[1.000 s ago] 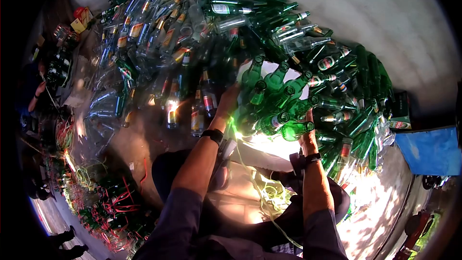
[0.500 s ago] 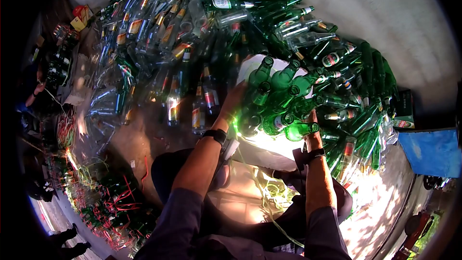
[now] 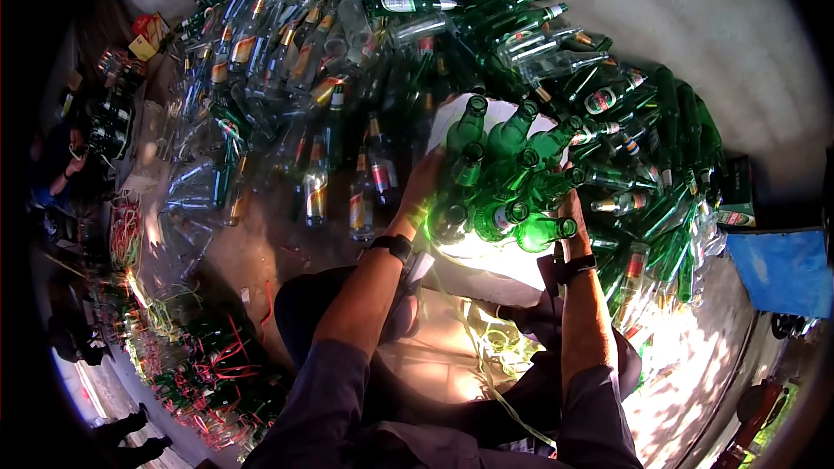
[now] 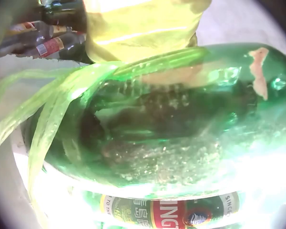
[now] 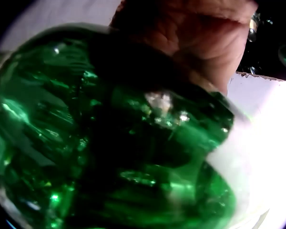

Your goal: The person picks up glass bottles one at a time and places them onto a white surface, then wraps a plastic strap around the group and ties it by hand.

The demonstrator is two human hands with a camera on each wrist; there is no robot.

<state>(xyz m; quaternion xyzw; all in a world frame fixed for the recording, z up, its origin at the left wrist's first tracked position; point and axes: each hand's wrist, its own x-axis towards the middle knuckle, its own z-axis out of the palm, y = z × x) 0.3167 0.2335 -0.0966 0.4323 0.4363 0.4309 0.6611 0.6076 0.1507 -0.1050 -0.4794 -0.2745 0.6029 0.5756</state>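
Note:
Several green beer bottles (image 3: 499,178) stand in a tight cluster on a white board (image 3: 495,267) between my knees. My left hand (image 3: 423,187) lies along the cluster's left side, and my right hand (image 3: 575,221) is against the right side. A green plastic strap (image 4: 66,90) crosses a large green bottle (image 4: 167,129) in the left wrist view, its loose ends hanging. Below that bottle shows a red and gold label (image 4: 169,213). In the right wrist view, my palm rests against a green bottle (image 5: 148,129), which hides the fingers.
Clear bottles (image 3: 248,39) lie heaped at the far left, green ones (image 3: 486,13) at the back and right. Upright bottles (image 3: 315,191) stand left of the board. Plastic strap (image 3: 504,347) lies on the floor. A blue panel (image 3: 777,271) is at right.
The right hand and forearm have shifted slightly right and away from me. The bottle cluster has shifted slightly right. The left hand stays at the cluster's left side.

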